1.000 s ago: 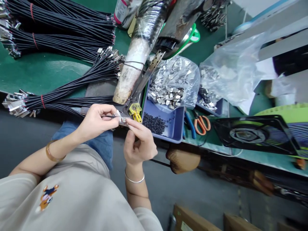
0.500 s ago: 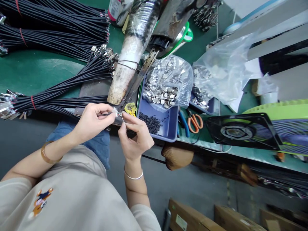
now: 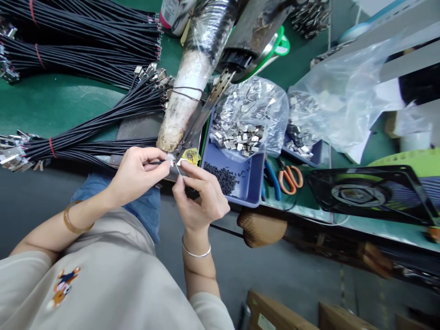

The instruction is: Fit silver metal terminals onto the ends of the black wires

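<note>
Cables (image 3: 96, 59): smooth, satin, plastic-looking. Table (image 3: 58, 96): smooth, semi-gloss. Tray (image 3: 246, 178), at table's near edge: smooth plastic. Bag (image 3: 279, 110): crinkled glossy film. Connectors (image 3: 245, 138): bright metal. Shirt (image 3: 130, 270): matt cloth. Cartons (image 3: 275, 311): matt cardboard.

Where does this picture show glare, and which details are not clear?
Head view: sheen on the green tabletop, bright glints on the clear plastic bags; head view, lower right: cardboard boxes look soft; head view: what lies between the left hand and right hand is too small to read.
</note>
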Tool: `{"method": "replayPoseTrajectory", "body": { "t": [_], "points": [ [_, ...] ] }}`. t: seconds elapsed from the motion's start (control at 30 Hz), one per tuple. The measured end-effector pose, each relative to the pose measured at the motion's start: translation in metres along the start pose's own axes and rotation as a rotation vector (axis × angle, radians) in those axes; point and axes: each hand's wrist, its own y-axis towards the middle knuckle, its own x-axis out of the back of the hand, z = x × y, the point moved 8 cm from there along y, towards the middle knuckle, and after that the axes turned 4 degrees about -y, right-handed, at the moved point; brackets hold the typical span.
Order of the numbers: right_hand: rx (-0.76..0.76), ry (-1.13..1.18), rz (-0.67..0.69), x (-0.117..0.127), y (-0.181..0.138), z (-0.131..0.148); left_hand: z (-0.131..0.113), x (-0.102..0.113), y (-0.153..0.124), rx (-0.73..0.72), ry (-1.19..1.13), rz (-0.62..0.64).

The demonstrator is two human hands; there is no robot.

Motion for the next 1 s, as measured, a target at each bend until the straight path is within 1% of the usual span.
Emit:
{"method": "replayPoseTrajectory", "body": {
  "t": [0.4,0.5,0.57,0.6,0.7,0.73,0.77,0.83,1.0],
  "points": [
    [0.038,-0.009,0.027,-0.001,-0.002,-0.002,0.001,-0.002,0.0,-0.002,-0.029,0.007],
    [0.034,-0.012,0.001,0.002,-0.003,-0.002,0.0,-0.002,-0.002,-0.017,0.003,0.022],
    [-0.044,-0.005,-0.025,0.005,-0.004,-0.005,-0.002,-0.003,-0.005,-0.054,0.04,0.038],
    [-0.127,0.026,-0.018,0.005,-0.004,-0.01,-0.004,-0.003,-0.006,-0.088,0.067,0.041],
    [-0.437,0.226,0.086,-0.005,-0.01,-0.027,-0.012,-0.002,-0.01,-0.205,0.168,0.024],
    [-0.507,0.285,0.118,-0.008,-0.012,-0.029,-0.014,-0.002,-0.011,-0.233,0.194,0.015],
    [-0.542,0.317,0.14,-0.01,-0.012,-0.03,-0.015,-0.001,-0.011,-0.25,0.209,0.006],
    [-0.534,0.302,0.155,-0.009,-0.011,-0.028,-0.016,-0.001,-0.011,-0.258,0.207,-0.002],
    [-0.406,0.206,0.159,-0.005,-0.004,-0.023,-0.018,0.0,-0.011,-0.259,0.21,-0.029]
  ]
}}
